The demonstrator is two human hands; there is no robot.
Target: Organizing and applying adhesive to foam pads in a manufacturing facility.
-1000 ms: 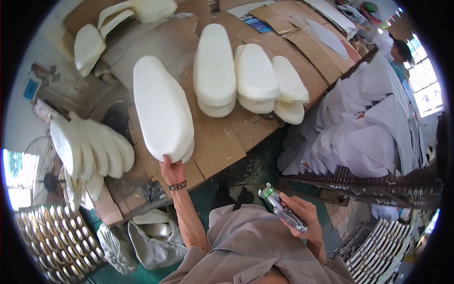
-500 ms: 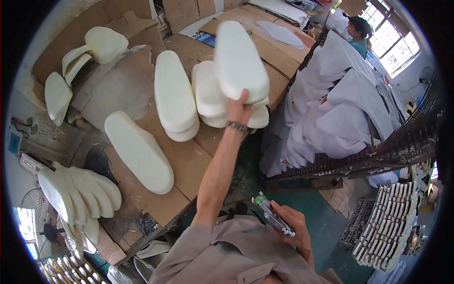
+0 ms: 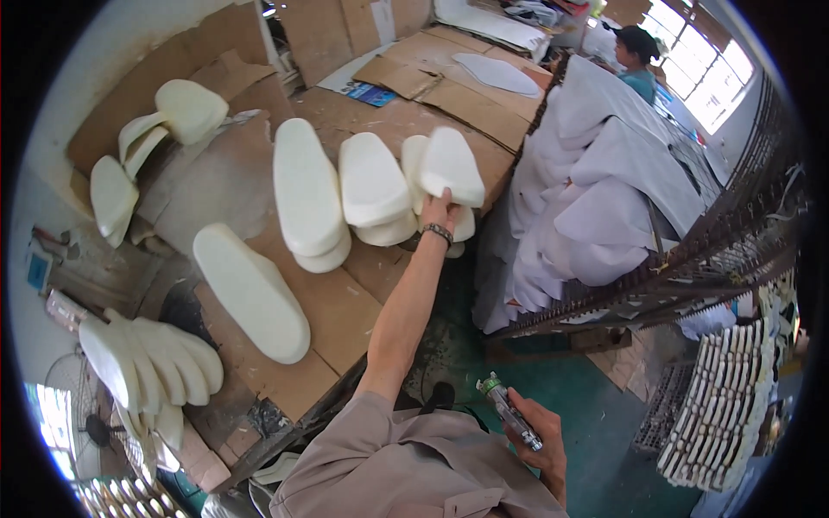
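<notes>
Slab [image 3: 453,164] sat just beyond the left hand [image 3: 438,213] in the head view, over a stack [image 3: 464,224], its near end clamped by that hand. Well apart, lower and to the right, the right hand [image 3: 540,425] was closed around a tool [image 3: 507,408]. Left of the left hand lay a longer slab [image 3: 255,293]; right of it hung pale sheets [image 3: 596,207].

Cardboard-covered worktable [image 3: 345,311]: overlapping brown sheets. Directly on it, one elongated cream foam pad [image 3: 250,293] lies singly, slantwise, at the near side. Right of it, a row of stacked cream pads [image 3: 304,186]. Far side: a pale, flat oval cut-out [image 3: 496,75] and a blue-printed sheet [image 3: 370,93].
</notes>
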